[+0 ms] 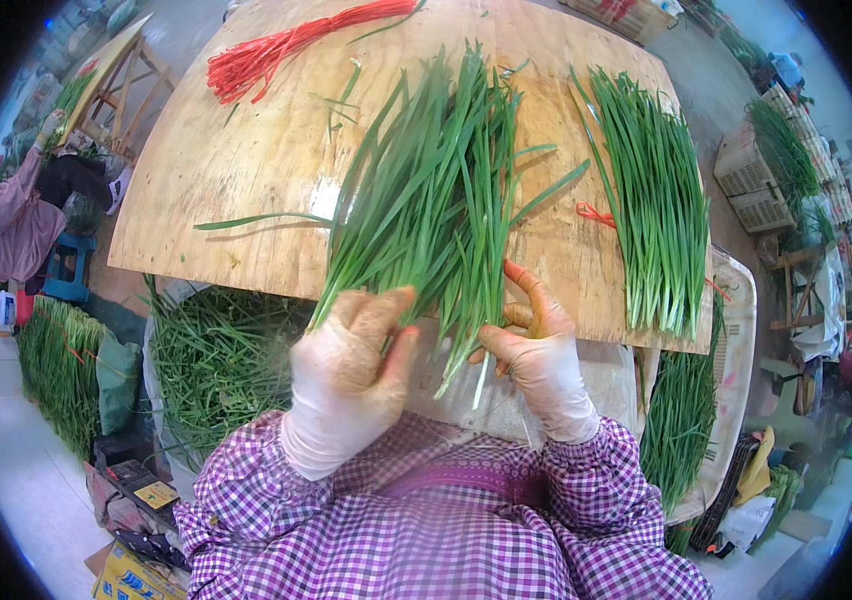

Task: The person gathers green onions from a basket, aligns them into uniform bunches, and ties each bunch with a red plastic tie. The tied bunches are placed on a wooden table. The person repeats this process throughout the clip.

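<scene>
A loose pile of garlic chives lies on a plywood board, its pale stem ends towards me over the near edge. My left hand, in a thin whitish glove, is over the stems at the pile's left; it is blurred, and its grip is unclear. At the right side of the pile, my gloved right hand has thumb and fingertips closed around a few stem ends. An even bunch of chives rests at the board's right, beside a red tie. Red ties in a bundle lie at the far left.
Below the plywood board at left is a lined container of loose chives. A white plastic crate with chives stands under its right edge. Another person sits at far left, near a blue stool.
</scene>
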Motion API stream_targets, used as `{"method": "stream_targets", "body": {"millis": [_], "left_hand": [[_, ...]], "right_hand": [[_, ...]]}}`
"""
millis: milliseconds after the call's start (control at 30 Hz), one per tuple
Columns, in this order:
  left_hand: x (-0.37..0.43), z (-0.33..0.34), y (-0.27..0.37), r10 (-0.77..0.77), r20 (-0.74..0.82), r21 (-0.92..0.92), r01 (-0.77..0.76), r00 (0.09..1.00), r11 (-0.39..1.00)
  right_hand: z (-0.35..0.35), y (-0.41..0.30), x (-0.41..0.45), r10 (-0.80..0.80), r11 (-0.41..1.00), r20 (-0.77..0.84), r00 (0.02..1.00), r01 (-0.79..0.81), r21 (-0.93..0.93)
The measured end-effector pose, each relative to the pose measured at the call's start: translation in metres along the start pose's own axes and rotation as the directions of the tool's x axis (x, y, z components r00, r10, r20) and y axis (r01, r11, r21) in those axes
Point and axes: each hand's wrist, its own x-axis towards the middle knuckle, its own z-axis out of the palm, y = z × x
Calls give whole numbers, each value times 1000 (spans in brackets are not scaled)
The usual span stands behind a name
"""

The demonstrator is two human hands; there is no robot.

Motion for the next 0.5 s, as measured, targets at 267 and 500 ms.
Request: {"method": "stream_targets", "body": {"millis": [267, 500], "left_hand": [[19, 41, 15, -287, 335, 76, 277, 897, 958], [15, 45, 11, -379, 320, -105, 430, 868, 897]], "right_hand": [[-3, 2, 0, -29, 1000, -21, 999, 28, -11], [-4, 0, -2, 100, 987, -46, 994, -93, 128]]}}
